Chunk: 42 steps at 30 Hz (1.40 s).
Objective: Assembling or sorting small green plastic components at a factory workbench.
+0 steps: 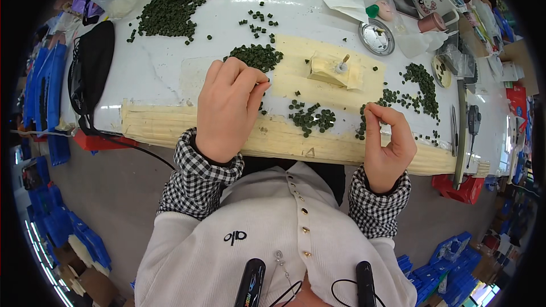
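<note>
My left hand (226, 108) is closed in a pinch beside a small heap of dark green parts (255, 57). A dark speck shows at its fingertips, too small to name. On the right, thumb and forefinger of my right hand (389, 148) meet in a pinch next to more green parts (362, 129); whatever they hold is hidden. Between the hands lies a loose cluster of the same parts (311, 118). Behind it, a small tape-covered block (335, 70) with a short upright metal pin stands on a yellow taped patch (293, 88).
A large green pile (176, 8) spreads at the far left, another (424, 85) at the right. A round metal lid (376, 37), a pink spool (432, 22) and a cup (430, 1) stand far right. Tweezers (454, 128) lie near the right edge, a black mask (94, 71) left.
</note>
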Each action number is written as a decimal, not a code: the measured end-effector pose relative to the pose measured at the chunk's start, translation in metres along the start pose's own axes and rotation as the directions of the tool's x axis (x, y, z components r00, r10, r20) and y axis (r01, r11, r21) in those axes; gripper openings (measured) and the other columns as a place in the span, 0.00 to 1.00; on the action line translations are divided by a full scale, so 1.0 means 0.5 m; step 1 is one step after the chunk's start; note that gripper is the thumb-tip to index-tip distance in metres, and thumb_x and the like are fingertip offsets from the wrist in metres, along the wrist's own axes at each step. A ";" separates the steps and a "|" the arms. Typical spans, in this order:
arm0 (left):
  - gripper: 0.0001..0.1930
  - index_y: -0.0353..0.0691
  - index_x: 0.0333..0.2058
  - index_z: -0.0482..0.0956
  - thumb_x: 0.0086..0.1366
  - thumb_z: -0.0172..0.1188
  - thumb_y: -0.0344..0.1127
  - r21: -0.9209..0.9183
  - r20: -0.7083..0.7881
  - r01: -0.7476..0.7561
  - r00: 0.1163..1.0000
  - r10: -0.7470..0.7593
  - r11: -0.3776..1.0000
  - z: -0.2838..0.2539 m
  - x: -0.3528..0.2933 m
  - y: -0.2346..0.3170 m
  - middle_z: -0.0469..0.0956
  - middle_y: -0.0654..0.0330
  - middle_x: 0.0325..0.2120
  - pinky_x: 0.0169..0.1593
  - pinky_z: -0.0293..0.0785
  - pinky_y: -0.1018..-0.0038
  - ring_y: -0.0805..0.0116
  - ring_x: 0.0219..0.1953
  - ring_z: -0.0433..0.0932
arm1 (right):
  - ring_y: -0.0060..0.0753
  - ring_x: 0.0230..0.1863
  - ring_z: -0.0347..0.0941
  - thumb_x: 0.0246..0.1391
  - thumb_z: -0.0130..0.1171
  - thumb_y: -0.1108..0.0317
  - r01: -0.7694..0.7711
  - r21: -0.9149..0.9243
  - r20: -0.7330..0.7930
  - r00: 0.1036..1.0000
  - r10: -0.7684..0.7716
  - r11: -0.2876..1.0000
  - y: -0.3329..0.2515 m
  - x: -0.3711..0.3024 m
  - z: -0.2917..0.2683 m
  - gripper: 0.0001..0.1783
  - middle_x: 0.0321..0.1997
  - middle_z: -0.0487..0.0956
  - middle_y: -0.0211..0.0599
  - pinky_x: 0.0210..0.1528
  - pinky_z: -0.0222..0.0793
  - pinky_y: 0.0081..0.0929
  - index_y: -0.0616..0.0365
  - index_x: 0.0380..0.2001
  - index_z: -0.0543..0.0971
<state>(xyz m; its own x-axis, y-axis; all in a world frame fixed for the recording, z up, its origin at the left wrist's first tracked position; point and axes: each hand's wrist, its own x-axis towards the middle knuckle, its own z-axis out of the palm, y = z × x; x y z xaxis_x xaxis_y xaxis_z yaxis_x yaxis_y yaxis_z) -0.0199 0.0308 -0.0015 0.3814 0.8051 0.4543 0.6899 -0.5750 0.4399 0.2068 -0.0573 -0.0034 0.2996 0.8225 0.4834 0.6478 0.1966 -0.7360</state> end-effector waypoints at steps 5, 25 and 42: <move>0.06 0.38 0.31 0.78 0.53 0.64 0.27 0.090 0.009 -0.024 1.000 0.023 0.996 0.027 0.004 -0.005 0.69 0.61 0.25 0.34 0.65 0.69 0.61 0.30 0.65 | 0.31 0.31 0.76 0.47 0.60 0.84 0.014 0.016 0.016 1.000 -0.015 1.000 -0.007 -0.002 0.008 0.08 0.30 0.79 0.43 0.37 0.70 0.21 0.66 0.33 0.79; 0.09 0.32 0.42 0.77 0.66 0.55 0.30 -0.825 0.563 0.561 0.809 -0.169 -0.066 0.012 -0.029 0.063 0.80 0.60 0.33 0.37 0.73 0.81 0.78 0.34 0.76 | 0.27 0.40 0.77 0.57 0.54 0.78 -0.584 0.682 0.526 0.810 0.259 0.440 -0.034 -0.017 0.037 0.07 0.37 0.80 0.41 0.47 0.73 0.24 0.69 0.40 0.74; 0.10 0.31 0.43 0.78 0.61 0.58 0.21 -0.878 0.468 0.478 0.864 -0.187 0.012 0.022 -0.048 0.079 0.80 0.56 0.39 0.43 0.75 0.79 0.74 0.38 0.78 | 0.25 0.43 0.74 0.52 0.58 0.82 -0.367 0.580 0.350 0.918 0.185 0.727 -0.044 -0.016 0.047 0.07 0.43 0.75 0.38 0.46 0.73 0.21 0.66 0.36 0.77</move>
<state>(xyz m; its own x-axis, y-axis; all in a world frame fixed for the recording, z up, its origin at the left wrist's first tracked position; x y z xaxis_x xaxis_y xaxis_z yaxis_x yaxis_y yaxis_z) 0.0047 -0.0096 -0.0035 0.4887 0.8709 -0.0524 -0.3496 0.2505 0.9028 0.1738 -0.0555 -0.0022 0.1497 0.9784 0.1424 -0.0452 0.1507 -0.9875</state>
